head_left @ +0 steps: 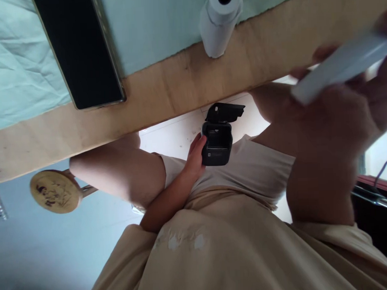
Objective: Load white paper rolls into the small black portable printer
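Beside the pale wooden desk (165,95), the left hand (197,155) grips a black, boxy, open-lidded device (217,156) and the right hand (342,108), farther right along the desk's edge, clasps a white cylinder (340,66).

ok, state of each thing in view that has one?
Black mini printer: lid open, in left hand.
Held paper roll: in right hand, motion-blurred.
Standing paper roll: upright on end.
Phone: face up, screen dark.
Green cloth: wrinkled at left.
Wooden stool: partly hidden.
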A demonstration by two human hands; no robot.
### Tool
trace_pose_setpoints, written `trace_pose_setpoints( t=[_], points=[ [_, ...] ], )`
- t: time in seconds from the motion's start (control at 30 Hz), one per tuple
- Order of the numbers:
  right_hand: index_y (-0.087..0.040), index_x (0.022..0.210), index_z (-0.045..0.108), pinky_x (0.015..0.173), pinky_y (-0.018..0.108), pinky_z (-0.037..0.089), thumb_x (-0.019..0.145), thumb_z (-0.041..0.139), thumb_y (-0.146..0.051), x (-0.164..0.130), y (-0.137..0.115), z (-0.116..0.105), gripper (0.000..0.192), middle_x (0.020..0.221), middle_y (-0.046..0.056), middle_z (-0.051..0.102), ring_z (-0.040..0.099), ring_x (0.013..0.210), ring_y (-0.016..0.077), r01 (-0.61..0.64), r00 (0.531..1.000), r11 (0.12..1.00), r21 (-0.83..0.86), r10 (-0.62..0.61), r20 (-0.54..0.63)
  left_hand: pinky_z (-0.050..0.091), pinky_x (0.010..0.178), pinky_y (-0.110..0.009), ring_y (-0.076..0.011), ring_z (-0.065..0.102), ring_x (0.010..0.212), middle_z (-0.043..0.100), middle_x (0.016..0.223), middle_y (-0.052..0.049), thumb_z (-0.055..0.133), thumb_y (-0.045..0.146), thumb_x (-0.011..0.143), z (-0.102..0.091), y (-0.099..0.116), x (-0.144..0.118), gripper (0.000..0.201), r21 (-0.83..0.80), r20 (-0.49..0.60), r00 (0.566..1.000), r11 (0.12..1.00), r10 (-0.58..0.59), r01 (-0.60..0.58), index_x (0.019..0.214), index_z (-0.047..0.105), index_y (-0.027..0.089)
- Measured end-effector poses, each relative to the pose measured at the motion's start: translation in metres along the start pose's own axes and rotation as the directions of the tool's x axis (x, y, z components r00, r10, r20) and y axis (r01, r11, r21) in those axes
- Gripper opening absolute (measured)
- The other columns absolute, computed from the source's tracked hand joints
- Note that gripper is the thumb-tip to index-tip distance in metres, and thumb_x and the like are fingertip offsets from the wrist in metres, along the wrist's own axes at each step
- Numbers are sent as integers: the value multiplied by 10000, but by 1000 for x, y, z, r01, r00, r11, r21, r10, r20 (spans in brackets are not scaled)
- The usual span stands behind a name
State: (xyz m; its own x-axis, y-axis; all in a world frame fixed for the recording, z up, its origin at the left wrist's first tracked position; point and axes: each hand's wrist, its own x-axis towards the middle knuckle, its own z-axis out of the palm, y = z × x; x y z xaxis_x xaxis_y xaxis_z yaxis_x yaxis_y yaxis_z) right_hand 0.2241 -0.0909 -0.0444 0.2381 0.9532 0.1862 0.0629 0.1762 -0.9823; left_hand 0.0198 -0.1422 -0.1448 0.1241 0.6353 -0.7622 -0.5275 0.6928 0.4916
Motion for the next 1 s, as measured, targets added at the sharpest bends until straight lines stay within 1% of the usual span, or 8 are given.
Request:
trace_pose_setpoints(
  t=[0.1, 0.17, 0.27, 0.33, 0.53, 0.63, 0.93, 1.0],
  points=[
    [-325, 1313, 572, 623, 241, 568, 867, 620, -313, -44, 14, -4, 449, 1115, 59, 658, 719, 920, 152, -180, 982, 983, -16, 181, 62, 520, 676, -295, -157, 694, 734, 707, 813, 29, 884, 626, 623, 1, 0, 1, 569, 10, -2, 1000, 1000, -3, 3, 926, 634, 215],
    [-304, 1314, 548, 671, 235, 585, 874, 666, -259, -65, 23, -3, 458, 1053, 39, 656, 721, 877, 132, -212, 970, 965, -157, 227, 84, 511, 669, -293, -162, 694, 740, 703, 807, 26, 880, 628, 626, 1, 0, 1, 561, 30, 3, 1000, 1000, 0, 0, 919, 639, 215],
    [-287, 1316, 567, 763, 260, 598, 914, 628, -219, -78, 33, 4, 413, 1114, 50, 655, 713, 894, 124, -1, 975, 860, -510, 114, 191, 514, 715, -288, -168, 707, 823, 722, 875, 12, 869, 613, 664, 3, -2, -1, 549, 71, 13, 1000, 997, 14, -15, 982, 655, 219],
    [-285, 1334, 576, 833, 295, 602, 926, 605, -232, -79, 37, 9, 413, 1200, 70, 663, 708, 981, 149, 140, 961, 761, -634, 51, 273, 511, 728, -284, -165, 699, 835, 725, 897, 4, 877, 604, 663, 4, -2, -3, 563, 96, 31, 999, 995, 21, -24, 1010, 662, 217],
    [-209, 1075, 636, 869, 349, 547, 904, 582, -198, -76, 51, 17, 180, 1094, 71, 755, 712, 947, 191, 243, 926, 649, -721, 66, 371, 478, 651, -254, -134, 639, 717, 709, 826, 10, 934, 561, 583, 6, -1, -6, 567, 121, 73, 996, 991, 44, -52, 946, 681, 207],
    [-213, 955, 650, 923, 336, 519, 914, 553, -173, -78, 54, 17, 113, 1148, 50, 766, 721, 1052, 183, 294, 903, 633, -716, 60, 425, 473, 637, -239, -119, 624, 696, 686, 790, 21, 924, 577, 598, 6, -1, -5, 549, 112, 64, 996, 992, 58, -65, 918, 673, 208],
    [-220, 953, 697, 884, 327, 430, 908, 592, -144, -80, 50, 19, 137, 1211, 30, 740, 661, 1055, 178, 379, 892, 605, -700, -39, 449, 468, 625, -240, -117, 619, 679, 668, 775, 25, 896, 588, 652, 3, -2, -7, 528, 101, 87, 994, 992, 71, -80, 944, 663, 214],
    [-225, 938, 718, 873, 326, 422, 935, 600, -169, -81, 49, 20, 130, 1144, 41, 734, 637, 1022, 178, 398, 890, 614, -682, -79, 448, 478, 638, -233, -111, 622, 695, 668, 799, 28, 901, 599, 642, 2, -2, -7, 564, 88, 106, 991, 992, 83, -93, 980, 660, 217]
  ],
)
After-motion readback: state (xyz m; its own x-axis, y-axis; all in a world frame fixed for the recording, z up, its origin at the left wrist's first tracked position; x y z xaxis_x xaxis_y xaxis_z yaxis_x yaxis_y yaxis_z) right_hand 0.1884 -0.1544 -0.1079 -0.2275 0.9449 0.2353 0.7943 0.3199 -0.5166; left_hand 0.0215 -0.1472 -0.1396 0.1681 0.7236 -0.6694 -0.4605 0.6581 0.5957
